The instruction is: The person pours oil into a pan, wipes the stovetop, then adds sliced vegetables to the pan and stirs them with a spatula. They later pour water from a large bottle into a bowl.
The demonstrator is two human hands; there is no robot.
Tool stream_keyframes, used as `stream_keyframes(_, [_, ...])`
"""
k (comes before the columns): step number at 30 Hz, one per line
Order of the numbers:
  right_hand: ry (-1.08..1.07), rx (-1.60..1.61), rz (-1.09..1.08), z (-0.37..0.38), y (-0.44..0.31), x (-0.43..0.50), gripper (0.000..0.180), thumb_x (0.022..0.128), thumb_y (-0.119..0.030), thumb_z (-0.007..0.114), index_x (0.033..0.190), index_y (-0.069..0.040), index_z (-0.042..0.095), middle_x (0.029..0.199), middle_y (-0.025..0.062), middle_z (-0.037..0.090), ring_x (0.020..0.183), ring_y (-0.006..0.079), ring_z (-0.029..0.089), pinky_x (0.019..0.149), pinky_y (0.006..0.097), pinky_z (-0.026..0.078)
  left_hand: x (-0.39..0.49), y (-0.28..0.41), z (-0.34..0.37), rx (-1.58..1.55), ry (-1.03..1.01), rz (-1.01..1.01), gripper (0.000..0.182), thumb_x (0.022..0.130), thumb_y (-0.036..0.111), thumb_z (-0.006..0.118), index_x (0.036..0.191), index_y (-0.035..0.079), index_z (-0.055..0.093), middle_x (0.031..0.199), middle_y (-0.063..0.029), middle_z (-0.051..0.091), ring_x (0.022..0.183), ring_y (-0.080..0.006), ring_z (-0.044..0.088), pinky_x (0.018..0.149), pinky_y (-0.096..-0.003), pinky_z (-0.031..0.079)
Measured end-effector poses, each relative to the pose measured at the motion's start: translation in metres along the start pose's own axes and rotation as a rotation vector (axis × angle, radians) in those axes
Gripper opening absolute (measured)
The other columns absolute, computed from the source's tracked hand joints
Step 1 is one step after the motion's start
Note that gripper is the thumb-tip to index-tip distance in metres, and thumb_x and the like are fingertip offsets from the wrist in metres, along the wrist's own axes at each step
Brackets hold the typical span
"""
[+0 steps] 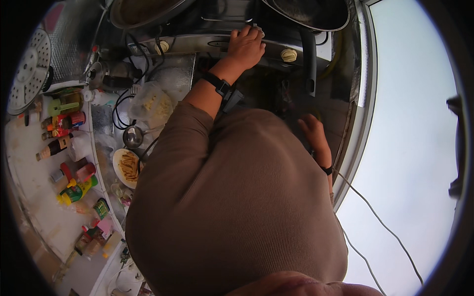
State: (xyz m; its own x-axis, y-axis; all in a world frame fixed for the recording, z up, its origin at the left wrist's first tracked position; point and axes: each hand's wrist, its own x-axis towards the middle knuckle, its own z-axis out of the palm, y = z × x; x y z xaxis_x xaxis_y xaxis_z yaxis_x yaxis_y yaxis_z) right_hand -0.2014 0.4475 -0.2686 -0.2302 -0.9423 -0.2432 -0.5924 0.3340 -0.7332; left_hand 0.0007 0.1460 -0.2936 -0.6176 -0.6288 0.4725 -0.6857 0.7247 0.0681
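My left hand [247, 47] lies on the front edge of a gas stove [272, 45], between two cream knobs, with its fingers pressed on a crumpled whitish cloth or tissue [259, 29]. The right knob [289, 55] is a little to the right of that hand. Low at my right side, near the window, is my right hand [313, 127], its fingers partly curled; nothing is seen in it. A frying pan [311, 13] stands on the right of the stove, its black handle pointing towards me. Another wide pan [146, 13] stands on the left.
On the left counter are a ladle [133, 137], a plate of fries or similar strips [127, 168], a plastic bag with pale food [153, 105], a lidded pot [111, 74] and black cables. A shelf [22, 159] holds several bottles and jars. Thin cables [381, 218] hang by the window.
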Motion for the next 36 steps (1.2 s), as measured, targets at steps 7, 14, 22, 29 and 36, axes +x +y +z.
stream_keyframes(7, [0.068, -0.054, -0.026, 0.004, 0.007, -0.007, 0.020, 0.085, -0.015, 0.069, 0.098, -0.001, 0.065, 0.090, 0.0176, 0.067, 0.083, 0.0338, 0.066, 0.071, 0.0390, 0.053, -0.059, -0.124, -0.036, 0.289, -0.147, -0.247, 0.045, 0.095, 0.035, 0.054, 0.135, 0.014, 0.051, 0.138, -0.0006, 0.048, 0.132, -0.0240, 0.038, 0.102, -0.0526, 0.026])
stream_keyframes(14, [0.005, 0.021, 0.101, 0.005, 0.013, -0.018, 0.019, 0.086, -0.016, 0.068, 0.098, -0.001, 0.065, 0.089, 0.0178, 0.066, 0.082, 0.0333, 0.067, 0.070, 0.0384, 0.053, -0.028, -0.015, 0.001, -0.039, -0.055, -0.144, 0.056, 0.092, 0.040, 0.058, 0.138, 0.010, 0.047, 0.147, -0.0071, 0.041, 0.139, -0.0236, 0.034, 0.108, -0.0507, 0.022])
stream_keyframes(22, [-0.039, -0.046, -0.035, 0.012, 0.005, 0.001, 0.019, 0.086, -0.015, 0.068, 0.099, -0.001, 0.064, 0.092, 0.0186, 0.066, 0.086, 0.0362, 0.065, 0.074, 0.0396, 0.052, -0.006, 0.039, -0.002, -0.120, -0.052, 0.115, 0.052, 0.091, 0.035, 0.059, 0.134, 0.008, 0.049, 0.138, -0.0084, 0.047, 0.132, -0.0244, 0.042, 0.111, -0.0517, 0.024])
stream_keyframes(29, [-0.028, -0.087, -0.049, 0.008, 0.017, -0.009, 0.021, 0.089, -0.017, 0.066, 0.102, -0.001, 0.064, 0.090, 0.0195, 0.066, 0.083, 0.0337, 0.066, 0.070, 0.0371, 0.051, -0.061, -0.120, -0.064, 0.285, -0.069, -0.337, 0.041, 0.095, 0.036, 0.056, 0.129, 0.014, 0.053, 0.134, -0.0041, 0.053, 0.129, -0.0268, 0.044, 0.106, -0.0554, 0.026])
stream_keyframes(36, [-0.043, 0.132, -0.133, -0.002, -0.029, 0.019, 0.024, 0.094, -0.022, 0.062, 0.103, 0.000, 0.064, 0.088, 0.0131, 0.066, 0.076, 0.0253, 0.064, 0.068, 0.0350, 0.051, -0.026, -0.092, -0.028, 0.180, -0.160, -0.321, 0.051, 0.095, 0.040, 0.054, 0.137, 0.012, 0.049, 0.137, -0.0090, 0.050, 0.130, -0.0271, 0.041, 0.105, -0.0501, 0.027])
